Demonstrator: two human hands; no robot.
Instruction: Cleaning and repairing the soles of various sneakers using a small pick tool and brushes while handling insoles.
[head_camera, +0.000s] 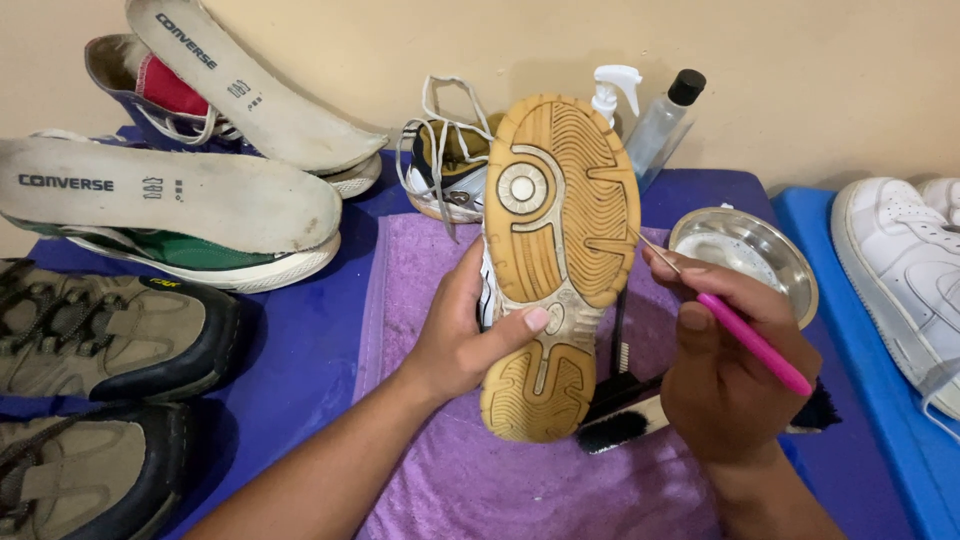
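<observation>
Brush (625, 420) and steel bowl (790, 262) lie behind upturned shoe (555, 260).

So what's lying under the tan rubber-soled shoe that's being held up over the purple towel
Under the tan-soled shoe lies a black-bristled brush with a pale wooden back on the purple towel. Only its lower end and dark handle show; the shoe and the right hand cover the rest.

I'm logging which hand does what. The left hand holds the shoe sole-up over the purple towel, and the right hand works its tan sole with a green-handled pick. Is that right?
Not quite: the pick in the right hand has a pink handle, not green, as the head view shows. The rest holds: the left hand holds the shoe sole-up over the purple towel.
</observation>
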